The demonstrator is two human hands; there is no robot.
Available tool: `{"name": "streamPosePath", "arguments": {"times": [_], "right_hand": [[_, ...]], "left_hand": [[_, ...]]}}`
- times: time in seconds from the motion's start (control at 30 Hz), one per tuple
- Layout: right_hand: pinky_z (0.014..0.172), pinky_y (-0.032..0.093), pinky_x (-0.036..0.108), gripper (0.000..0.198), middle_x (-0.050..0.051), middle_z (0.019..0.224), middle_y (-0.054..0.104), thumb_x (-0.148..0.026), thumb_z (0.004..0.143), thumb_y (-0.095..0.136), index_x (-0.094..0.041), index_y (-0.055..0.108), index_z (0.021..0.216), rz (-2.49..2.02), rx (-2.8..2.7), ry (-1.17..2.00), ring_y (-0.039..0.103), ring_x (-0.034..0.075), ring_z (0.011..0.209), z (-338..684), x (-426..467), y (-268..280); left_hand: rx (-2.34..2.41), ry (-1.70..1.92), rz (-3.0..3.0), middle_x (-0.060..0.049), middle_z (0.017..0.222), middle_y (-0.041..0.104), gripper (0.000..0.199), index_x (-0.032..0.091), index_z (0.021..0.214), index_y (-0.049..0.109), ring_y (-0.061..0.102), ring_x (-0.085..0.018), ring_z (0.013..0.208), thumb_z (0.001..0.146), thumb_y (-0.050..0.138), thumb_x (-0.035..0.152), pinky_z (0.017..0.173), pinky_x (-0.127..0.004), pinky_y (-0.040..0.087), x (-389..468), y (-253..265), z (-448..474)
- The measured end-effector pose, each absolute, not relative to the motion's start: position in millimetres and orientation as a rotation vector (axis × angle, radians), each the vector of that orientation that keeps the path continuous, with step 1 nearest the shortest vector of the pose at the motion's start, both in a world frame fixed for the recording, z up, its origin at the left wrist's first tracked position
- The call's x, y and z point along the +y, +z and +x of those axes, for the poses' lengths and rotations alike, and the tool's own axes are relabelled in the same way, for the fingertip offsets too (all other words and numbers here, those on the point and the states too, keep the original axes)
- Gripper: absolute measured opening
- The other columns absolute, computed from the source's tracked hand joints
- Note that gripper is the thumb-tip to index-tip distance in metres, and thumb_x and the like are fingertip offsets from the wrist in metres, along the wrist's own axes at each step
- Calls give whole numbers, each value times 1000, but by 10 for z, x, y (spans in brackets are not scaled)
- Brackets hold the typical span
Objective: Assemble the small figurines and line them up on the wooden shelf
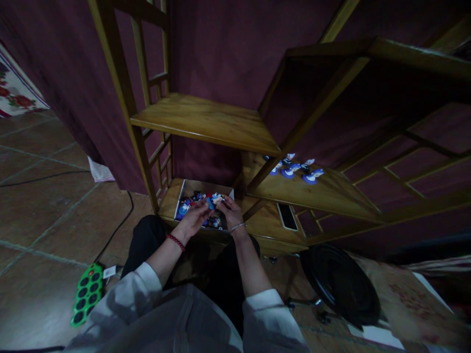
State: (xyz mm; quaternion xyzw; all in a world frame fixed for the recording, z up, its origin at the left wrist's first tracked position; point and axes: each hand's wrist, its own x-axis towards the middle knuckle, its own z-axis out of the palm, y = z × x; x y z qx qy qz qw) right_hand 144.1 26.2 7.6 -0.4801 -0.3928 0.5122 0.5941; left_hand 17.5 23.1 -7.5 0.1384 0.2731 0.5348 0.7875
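Both my hands are closed on one small toy figurine (217,199), blue and white with a pale top, held above a white box. My left hand (193,219) grips it from the left, by its blue part. On the other side my right hand (231,212) has its fingers round the pale part. The open cardboard box (207,185) stands on the low wooden shelf, with several dark, blue and red figurines (186,205) lying in it. My hands hide part of the box.
Several blue-and-white figurines (292,169) stand on the higher shelf (331,193) to the right. A phone-like dark slab (287,216) lies on the low shelf. A shelf board (206,120) juts out above the box. On the floor are a green power strip (87,294) and a round black stool (340,284).
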Motion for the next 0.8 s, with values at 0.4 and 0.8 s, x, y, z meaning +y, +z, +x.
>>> {"name": "streamPosePath", "arguments": {"times": [0.4, 0.8], "right_hand": [[72, 50, 30, 37, 1, 84, 70, -38, 57, 74, -19, 67, 88, -1178, -924, 1151, 62, 16, 76, 1401, 162, 218], [77, 50, 30, 38, 1, 86, 69, -37, 58, 73, -21, 65, 92, -1192, -978, 1139, 62, 17, 81, 1366, 138, 300]], "left_hand": [[606, 1136, 333, -1, 76, 67, 13, 14, 79, 64, 61, -11, 68, 69, 71, 18, 62, -21, 45, 140, 123, 128], [566, 1162, 330, -1, 76, 68, 15, 14, 80, 64, 62, -9, 65, 68, 72, 20, 60, -19, 46, 91, 185, 114]]}}
